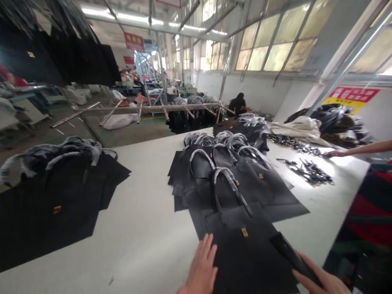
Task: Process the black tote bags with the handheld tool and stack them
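A black bag panel [241, 253] with a small gold-coloured plate and a looped handle [228, 179] lies flat in front of me. My left hand [202, 263] rests at its left edge, fingers stretched out and holding nothing. At the panel's right side, my right hand [321, 273] grips a black strap-like piece [295, 257], flat, with a squared end and a tiny light spot on it. That end overlaps the panel's right edge. Beyond my hands, more black panels with wrapped handles [263, 183] lie overlapped in a pile.
Another pile of black panels [76, 192] covers the left of the white table [147, 212]. Straps with metal clasps [315, 173] lie at the right. Another person's hand [337, 153] touches the table there. A metal rack [147, 109] stands behind the table.
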Demonstrator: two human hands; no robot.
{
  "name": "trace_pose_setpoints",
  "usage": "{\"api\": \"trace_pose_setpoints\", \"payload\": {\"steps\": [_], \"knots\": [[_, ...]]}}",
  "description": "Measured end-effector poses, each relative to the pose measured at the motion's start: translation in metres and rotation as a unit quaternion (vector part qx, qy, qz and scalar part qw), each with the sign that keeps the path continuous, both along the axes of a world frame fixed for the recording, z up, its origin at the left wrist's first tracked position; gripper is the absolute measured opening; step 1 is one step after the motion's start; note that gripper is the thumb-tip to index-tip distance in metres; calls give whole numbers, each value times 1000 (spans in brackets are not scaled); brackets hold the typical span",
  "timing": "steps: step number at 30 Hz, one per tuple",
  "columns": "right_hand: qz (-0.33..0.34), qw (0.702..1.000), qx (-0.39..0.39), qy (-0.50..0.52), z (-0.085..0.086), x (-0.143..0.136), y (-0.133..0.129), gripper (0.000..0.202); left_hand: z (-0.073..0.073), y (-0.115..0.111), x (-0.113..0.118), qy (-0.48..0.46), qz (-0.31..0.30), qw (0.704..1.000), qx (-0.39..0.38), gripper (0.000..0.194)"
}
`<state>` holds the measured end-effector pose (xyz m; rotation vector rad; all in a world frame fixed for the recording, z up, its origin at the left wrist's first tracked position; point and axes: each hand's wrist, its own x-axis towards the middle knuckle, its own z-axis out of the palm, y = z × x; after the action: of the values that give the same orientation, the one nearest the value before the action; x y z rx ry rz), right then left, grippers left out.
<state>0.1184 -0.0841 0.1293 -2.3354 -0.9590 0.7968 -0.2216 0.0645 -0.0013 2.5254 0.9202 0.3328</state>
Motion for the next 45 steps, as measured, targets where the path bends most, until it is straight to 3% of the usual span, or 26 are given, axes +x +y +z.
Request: {"api": "trace_pose_setpoints", "payload": {"steps": [5, 7, 10, 18, 24, 28, 35, 40, 45], "knots": [[46, 996, -68, 44, 9, 50, 24, 77, 18, -5, 115, -3, -52, 999, 2, 65], [69, 993, -69, 60, 6, 68, 33, 75, 19, 1, 146, 19, -53, 998, 9, 70], [107, 988, -79, 78, -1, 91, 46, 67, 15, 0, 172, 58, -36, 998, 5, 70], [183, 962, -76, 187, -23, 113, 88, 39, 16, -60, 195, 88, -3, 995, -42, 77], [200, 947, -91, 234, -31, 106, 117, 27, 17, -80, 205, 94, 8, 993, -63, 76], [194, 949, -95, 232, -33, 102, 121, 31, 19, -79, 205, 82, 8, 994, -65, 72], [184, 950, -140, 209, -34, 99, 101, 35, 16, -68, 205, 53, -4, 997, -57, 60], [161, 964, -109, 179, -43, 87, 139, 41, 15, -47, 214, 68, -27, 997, -27, 48], [142, 972, -91, 165, -41, 80, 177, 42, 13, -31, 219, 66, -22, 997, -21, 47]]}}
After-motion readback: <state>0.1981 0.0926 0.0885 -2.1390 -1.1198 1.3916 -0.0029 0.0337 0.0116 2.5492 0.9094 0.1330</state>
